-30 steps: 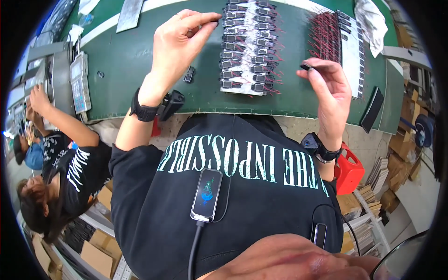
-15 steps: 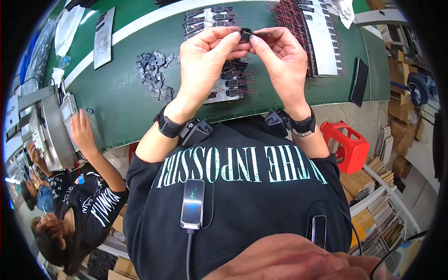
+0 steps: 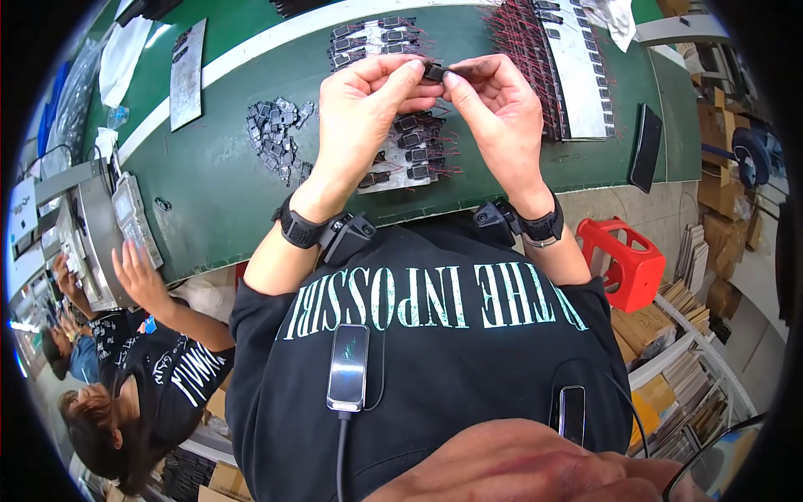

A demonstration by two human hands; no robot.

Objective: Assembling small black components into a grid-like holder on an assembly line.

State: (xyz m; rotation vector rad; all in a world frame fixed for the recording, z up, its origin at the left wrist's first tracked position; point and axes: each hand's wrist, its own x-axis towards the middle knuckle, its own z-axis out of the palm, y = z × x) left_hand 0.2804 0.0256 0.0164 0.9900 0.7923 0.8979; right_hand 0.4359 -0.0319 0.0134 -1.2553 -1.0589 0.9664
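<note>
Over the green table (image 3: 205,209), a small black rectangular part (image 3: 434,72) is held up between my two hands. My left hand (image 3: 360,105) is closed, thumb and fingers pinching its left side. The fingers of my right hand (image 3: 499,109) are curled, with the thumb pressed against the part's right side. Beneath my hands lies a metal plate (image 3: 397,179) with rows of similar black parts trailing thin red wires; my hands hide its middle. Left of my left wrist is a loose pile of small black pieces (image 3: 272,138).
At right lie a metal plate (image 3: 577,100) with red-wired parts and a flat black slab (image 3: 645,149). Another metal plate (image 3: 187,79) sits far left. Beyond the table edge stands a red stool (image 3: 621,259). A co-worker's hand (image 3: 140,272) is near a grey machine (image 3: 96,226) at left.
The black part has tilted and moved slightly left and down between my fingers. My right hand has shifted a little left. The co-worker's nearer hand has moved down and left.
</note>
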